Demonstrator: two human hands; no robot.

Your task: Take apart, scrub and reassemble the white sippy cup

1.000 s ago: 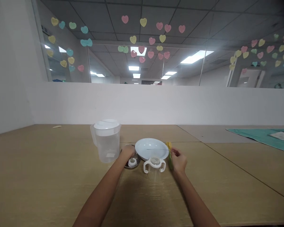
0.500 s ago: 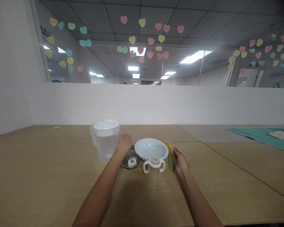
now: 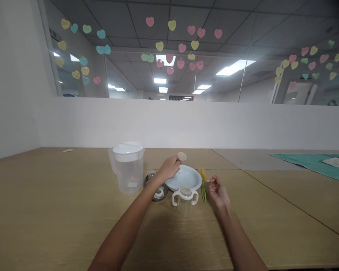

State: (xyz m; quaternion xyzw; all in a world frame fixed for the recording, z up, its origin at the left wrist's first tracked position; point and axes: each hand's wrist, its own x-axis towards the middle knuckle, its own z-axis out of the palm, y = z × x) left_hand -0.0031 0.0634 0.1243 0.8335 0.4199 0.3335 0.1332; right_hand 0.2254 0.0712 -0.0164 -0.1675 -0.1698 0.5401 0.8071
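Note:
My left hand (image 3: 170,168) is closed on a small round translucent piece (image 3: 182,156), held over the back left of a pale blue bowl (image 3: 190,180). My right hand (image 3: 217,188) hovers right of a green-handled brush (image 3: 203,191) with a yellow head; its fingers are curled together, and a small pale bit shows at their tips, too small to make out. In front of the bowl stands a clear bottle (image 3: 185,206) with two white handles. A metal dish (image 3: 164,195) holds a white ring (image 3: 158,193), partly behind my left forearm.
A clear pitcher (image 3: 130,173) with a white lid stands at the left. Far right lies a green cloth (image 3: 307,162) with a white item (image 3: 337,163) on it. A white wall (image 3: 169,124) rises behind the table (image 3: 59,210).
My left hand has moved right from beside the pitcher to over the bowl, now with the translucent piece in its fingers. The fingers of my right hand have curled in more.

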